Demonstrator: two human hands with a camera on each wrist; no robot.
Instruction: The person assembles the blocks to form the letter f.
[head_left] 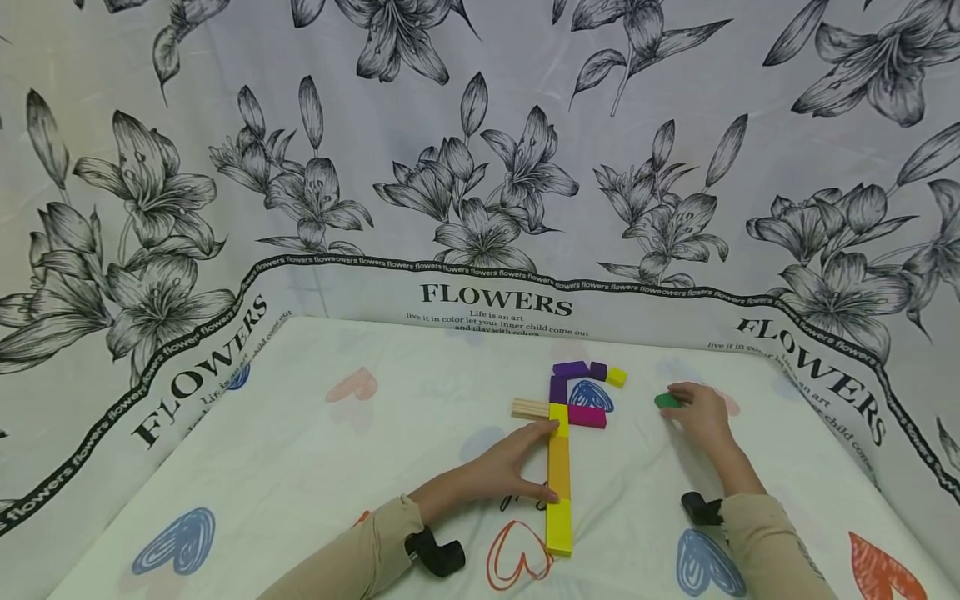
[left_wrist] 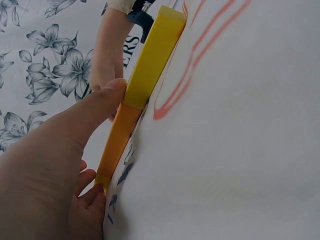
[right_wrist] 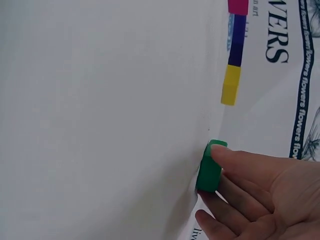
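A green block (right_wrist: 209, 175) is pinched between the thumb and fingers of my right hand (head_left: 703, 417), low over the cloth to the right. My left hand (head_left: 491, 471) spans the left side of a straight column of blocks. Its thumb touches where the long yellow block (head_left: 559, 529) meets the orange block (head_left: 559, 467), and its fingertips touch the upper yellow block (head_left: 558, 414). Above the column stands a purple block (head_left: 558, 389), with another purple block (head_left: 571, 369), a dark purple block (head_left: 597, 372) and a yellow block (head_left: 617, 377) curving right.
A magenta block (head_left: 587, 416) extends right from the column's top, and a pale striped block (head_left: 529, 407) extends left. White cloth (head_left: 285, 467) printed with hearts covers the table. A flower-printed curtain (head_left: 495, 208) hangs behind and at both sides.
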